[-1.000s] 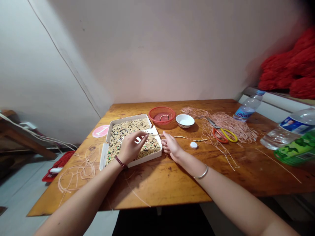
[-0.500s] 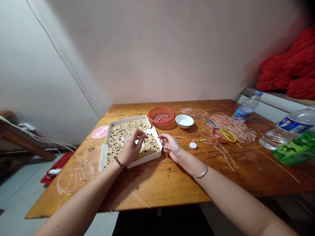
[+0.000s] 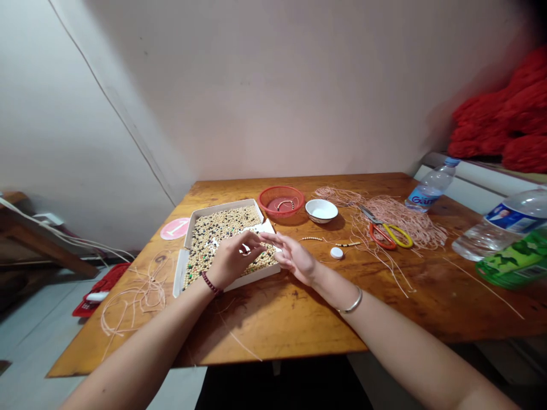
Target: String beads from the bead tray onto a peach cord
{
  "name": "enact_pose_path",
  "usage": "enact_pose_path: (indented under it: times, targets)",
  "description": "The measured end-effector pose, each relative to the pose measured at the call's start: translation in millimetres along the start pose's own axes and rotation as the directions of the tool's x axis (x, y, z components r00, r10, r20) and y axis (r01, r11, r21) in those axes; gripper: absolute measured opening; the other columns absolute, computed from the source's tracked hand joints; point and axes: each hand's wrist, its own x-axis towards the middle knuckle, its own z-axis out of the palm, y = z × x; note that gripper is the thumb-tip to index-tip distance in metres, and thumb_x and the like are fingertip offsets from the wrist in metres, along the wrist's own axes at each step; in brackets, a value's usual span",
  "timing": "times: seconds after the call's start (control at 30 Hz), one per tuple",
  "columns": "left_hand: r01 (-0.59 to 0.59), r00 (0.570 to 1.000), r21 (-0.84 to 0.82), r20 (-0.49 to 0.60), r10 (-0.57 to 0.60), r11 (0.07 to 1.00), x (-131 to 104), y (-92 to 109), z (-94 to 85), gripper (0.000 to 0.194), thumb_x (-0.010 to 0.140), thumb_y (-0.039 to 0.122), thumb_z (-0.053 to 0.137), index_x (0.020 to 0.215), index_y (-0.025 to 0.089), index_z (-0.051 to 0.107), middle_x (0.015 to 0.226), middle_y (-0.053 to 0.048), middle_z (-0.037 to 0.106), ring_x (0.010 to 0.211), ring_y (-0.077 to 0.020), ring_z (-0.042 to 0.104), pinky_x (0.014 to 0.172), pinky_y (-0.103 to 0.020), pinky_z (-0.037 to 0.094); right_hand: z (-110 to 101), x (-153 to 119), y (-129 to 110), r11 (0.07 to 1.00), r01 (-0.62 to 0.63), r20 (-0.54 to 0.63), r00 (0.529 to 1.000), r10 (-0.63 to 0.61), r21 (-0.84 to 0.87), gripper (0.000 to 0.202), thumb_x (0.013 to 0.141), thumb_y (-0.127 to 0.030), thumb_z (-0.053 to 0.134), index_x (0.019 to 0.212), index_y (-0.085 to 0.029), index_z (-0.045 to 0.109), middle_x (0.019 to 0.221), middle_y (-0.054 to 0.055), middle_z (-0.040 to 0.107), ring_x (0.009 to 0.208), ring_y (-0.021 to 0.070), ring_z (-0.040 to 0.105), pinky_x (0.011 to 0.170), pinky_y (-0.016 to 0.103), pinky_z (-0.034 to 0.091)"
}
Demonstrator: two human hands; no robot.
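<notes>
Now that the right hand (image 3: 297, 259), loosely open, newly closes in on the curled left hand (image 3: 231, 259), work appears centred on their fingertips, beads (image 3: 231, 219) in the tray (image 3: 180, 273) beneath the left, whose grip I cannot tell.

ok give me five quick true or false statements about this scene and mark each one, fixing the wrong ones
1. The left hand is over the box of beads. True.
2. The scissors are inside the red basket. False: the scissors lie on pink cord, to the right of the basket.
3. A short beaded string lies in the red basket. True.
4. The white cap sits inside the white bowl. False: the cap lies on the table, nearer the person than the bowl.
5. The white bowl is to the right of the red basket. True.
</notes>
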Motion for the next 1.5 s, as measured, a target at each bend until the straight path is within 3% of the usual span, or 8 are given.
enact_pose_path:
  times: [0.47, 0.63, 1.03, 1.5]
  targets:
    - [-0.047, 0.999, -0.007, 0.015, 0.047, 0.999, -5.2, -4.1, 3.5, 0.015, 0.081, 0.031, 0.064, 0.077, 0.018, 0.058, 0.067, 0.001, 0.066, 0.055, -0.0078, 0.059, 0.053, -0.018, 0.047, 2.6, -3.0, 1.9, 0.999, -0.045, 0.184, 0.982, 0.043, 0.006, 0.040, 0.088, -0.047, 0.039, 0.117, -0.032, 0.062, 0.133, 0.003, 0.049, 0.044, 0.0034, 0.019, 0.042, 0.025, 0.007]
    - [-0.062, 0.998, -0.008, -0.007, 0.062, 0.998, -5.2, -3.4, 4.2, 0.019, 0.082, 0.030, 0.063, 0.072, 0.017, 0.054, 0.064, 0.002, 0.064, 0.052, -0.0065, 0.056, 0.050, -0.016, 0.043, 3.5, -4.5, 2.6, 0.998, -0.068, 0.192, 0.979, 0.070, -0.018, 0.041, 0.088, -0.050, 0.037, 0.116, -0.032, 0.062, 0.126, 0.003, 0.054, 0.045, 0.0045, 0.020, 0.044, 0.024, 0.008]
    - [-0.082, 0.996, 0.119, -0.015, 0.085, 0.989, -4.9, -2.2, 3.4, 0.020, 0.081, 0.030, 0.063, 0.070, 0.018, 0.053, 0.059, 0.005, 0.060, 0.048, -0.0056, 0.052, 0.049, -0.015, 0.040, 2.6, -2.3, 4.6, 0.999, -0.047, 0.179, 0.983, 0.042, 0.020, 0.042, 0.087, -0.050, 0.039, 0.114, -0.029, 0.063, 0.128, 0.005, 0.053, 0.042, 0.0028, 0.021, 0.043, 0.026, 0.007]
    - [-0.088, 0.996, 0.148, 0.023, 0.085, 0.985, -3.8, -2.9, 3.1, 0.018, 0.082, 0.029, 0.063, 0.071, 0.018, 0.054, 0.060, 0.005, 0.061, 0.048, -0.0061, 0.052, 0.049, -0.016, 0.039, 2.4, -3.9, 0.1, 0.999, -0.030, 0.140, 0.990, 0.028, 0.014, 0.042, 0.089, -0.047, 0.036, 0.114, -0.026, 0.062, 0.129, 0.006, 0.053, 0.044, 0.0047, 0.019, 0.041, 0.025, 0.010]
